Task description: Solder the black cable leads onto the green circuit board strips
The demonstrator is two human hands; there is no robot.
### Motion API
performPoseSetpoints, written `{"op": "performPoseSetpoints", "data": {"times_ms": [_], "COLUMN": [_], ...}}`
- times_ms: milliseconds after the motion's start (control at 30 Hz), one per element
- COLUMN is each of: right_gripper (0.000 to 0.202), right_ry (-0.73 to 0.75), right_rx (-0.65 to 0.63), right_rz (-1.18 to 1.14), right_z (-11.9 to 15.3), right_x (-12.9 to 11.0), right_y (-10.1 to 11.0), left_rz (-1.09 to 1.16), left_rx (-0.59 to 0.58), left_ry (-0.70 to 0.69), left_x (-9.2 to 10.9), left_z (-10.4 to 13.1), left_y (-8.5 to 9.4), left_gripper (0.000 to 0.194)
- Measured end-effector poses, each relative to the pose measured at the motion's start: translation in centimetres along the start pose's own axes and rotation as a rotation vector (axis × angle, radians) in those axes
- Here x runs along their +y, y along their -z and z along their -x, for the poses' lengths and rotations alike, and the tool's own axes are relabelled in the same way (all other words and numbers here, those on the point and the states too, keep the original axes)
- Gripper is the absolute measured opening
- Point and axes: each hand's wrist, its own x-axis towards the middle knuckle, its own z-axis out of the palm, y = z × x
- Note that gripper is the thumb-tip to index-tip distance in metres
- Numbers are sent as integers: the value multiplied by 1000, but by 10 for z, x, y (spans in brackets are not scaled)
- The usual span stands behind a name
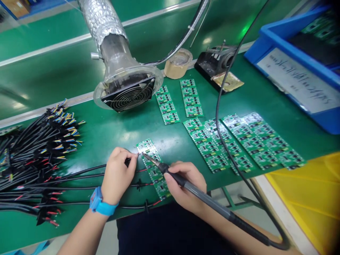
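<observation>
A narrow green circuit board panel (155,173) lies on the green bench in front of me. My left hand (119,173), with a blue watch on its wrist, pinches the end of a black cable (87,171) at the panel's upper left edge. In my right hand (186,184) is a soldering iron (202,196); its tip rests on or just over the panel near my left fingertips. Whether it touches is too small to tell. Three other black cables with red wire ends reach the panel's left edge below.
Bundled cables (47,159) cover the left side. A round fume extractor (130,88) hangs above. More board panels (239,141), a tape roll (177,63), an iron stand (217,67) and a blue bin (297,71) stand right. The iron's cord crosses the panels.
</observation>
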Motion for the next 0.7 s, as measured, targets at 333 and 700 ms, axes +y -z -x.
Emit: {"op": "performPoseSetpoints", "data": {"times_ms": [333,700], "right_gripper": [18,21], "right_ry": [102,103], "right_rx": [-32,-65], "right_rz": [73,154], "right_z": [-4,2], "right_x": [-3,1], "right_y": [0,-2], "left_rz": [34,-25], "left_rx": [-85,-89], "left_ry": [-113,-176], "left_x": [-5,-8], "left_z": [2,2], "left_y": [5,4], "left_gripper": [10,11]}}
